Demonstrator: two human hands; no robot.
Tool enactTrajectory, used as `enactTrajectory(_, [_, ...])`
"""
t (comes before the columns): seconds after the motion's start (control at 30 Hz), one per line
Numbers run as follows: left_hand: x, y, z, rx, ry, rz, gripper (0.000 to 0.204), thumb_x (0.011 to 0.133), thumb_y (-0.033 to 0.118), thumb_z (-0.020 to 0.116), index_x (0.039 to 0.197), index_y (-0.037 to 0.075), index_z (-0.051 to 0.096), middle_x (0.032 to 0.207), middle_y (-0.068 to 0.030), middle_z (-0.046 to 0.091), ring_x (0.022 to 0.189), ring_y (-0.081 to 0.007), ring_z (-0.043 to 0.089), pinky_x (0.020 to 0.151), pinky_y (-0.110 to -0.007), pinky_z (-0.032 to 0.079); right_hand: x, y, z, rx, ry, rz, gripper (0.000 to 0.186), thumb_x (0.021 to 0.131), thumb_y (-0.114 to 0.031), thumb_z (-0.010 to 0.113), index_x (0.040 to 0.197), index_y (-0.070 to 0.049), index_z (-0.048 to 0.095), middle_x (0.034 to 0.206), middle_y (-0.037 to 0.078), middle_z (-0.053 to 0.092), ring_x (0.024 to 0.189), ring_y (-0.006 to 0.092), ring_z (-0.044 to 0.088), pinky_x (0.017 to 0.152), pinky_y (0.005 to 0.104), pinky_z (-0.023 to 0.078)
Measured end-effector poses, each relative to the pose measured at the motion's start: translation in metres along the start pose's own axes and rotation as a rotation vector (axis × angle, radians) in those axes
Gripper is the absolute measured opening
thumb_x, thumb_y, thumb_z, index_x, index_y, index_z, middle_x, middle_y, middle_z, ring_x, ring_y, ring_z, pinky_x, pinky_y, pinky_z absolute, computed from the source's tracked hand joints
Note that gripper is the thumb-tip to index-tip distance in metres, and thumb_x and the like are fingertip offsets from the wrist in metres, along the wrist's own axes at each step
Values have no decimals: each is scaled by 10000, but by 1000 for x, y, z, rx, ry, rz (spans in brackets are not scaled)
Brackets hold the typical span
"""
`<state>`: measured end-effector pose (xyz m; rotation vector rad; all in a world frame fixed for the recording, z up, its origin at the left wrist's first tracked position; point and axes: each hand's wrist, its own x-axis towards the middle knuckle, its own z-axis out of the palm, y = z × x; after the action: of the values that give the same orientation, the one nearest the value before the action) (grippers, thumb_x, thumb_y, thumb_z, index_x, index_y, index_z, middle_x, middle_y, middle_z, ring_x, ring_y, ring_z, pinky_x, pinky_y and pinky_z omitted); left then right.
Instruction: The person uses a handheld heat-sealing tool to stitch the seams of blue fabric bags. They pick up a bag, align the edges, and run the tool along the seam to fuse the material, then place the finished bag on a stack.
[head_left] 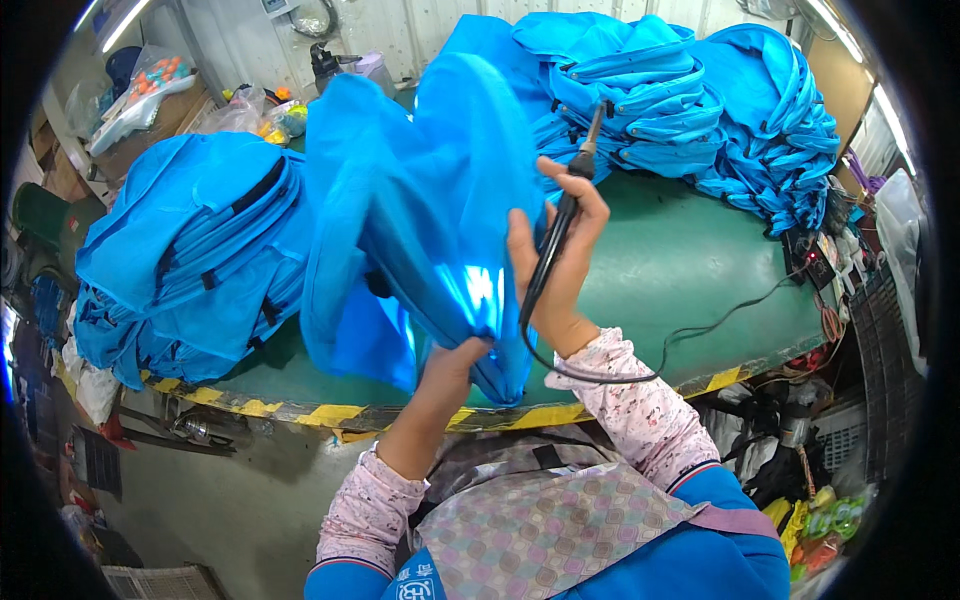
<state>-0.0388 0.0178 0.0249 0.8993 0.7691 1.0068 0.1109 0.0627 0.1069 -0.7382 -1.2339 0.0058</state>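
Observation:
A blue fabric piece with a piped, curved rim (390, 215) stands raised before me, its folds spread and its lower corner just above the table's front edge. My left hand (452, 372) is closed on that lower corner, thumb pressed on the cloth; most of its fingers are hidden. In my right hand (565, 255) is a soldering iron (562, 225) with a black handle and a metal tip pointing up and away. Its black cord loops down past my wrist. The right fingertips are close to the cloth's right edge; whether they touch it I cannot tell.
Stacks of similar blue fabric pieces lie at the left (190, 230) and the back right (640, 100) of the green table (690, 260). Yellow-black tape (330, 414) lines its front edge. The cord (700, 328) crosses to the right. Bagged coloured parts (160, 75) sit back left.

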Motion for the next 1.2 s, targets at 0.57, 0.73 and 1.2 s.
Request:
enactTrajectory(0.57, [32,6,-3,119,-237,-24,470,827,145,795,1229,18,588,1109,-80,669,1014,-197,644,895,-350,516,-60,-65,-126,-326,-497,-329,348,742,-145,744,1068,-75,643,642,-20,513,599,175,452,714,354,335])
enactTrajectory(0.73, [21,18,18,146,-150,21,414,830,133,790,1186,26,607,1074,-66,677,956,-182,656,850,-328,528,-78,-53,-121,-431,-435,-461,338,746,-129,718,1070,-75,638,619,-46,502,584,148,445,724,349,344])
enactTrajectory(1.2, [14,22,29,193,-98,43,324,847,137,766,1128,32,644,1057,-61,685,939,-158,655,818,-314,526,-58,-47,-118,-201,-302,-88,196,814,-124,738,986,-62,665,729,33,610,638,225,522,694,361,375])
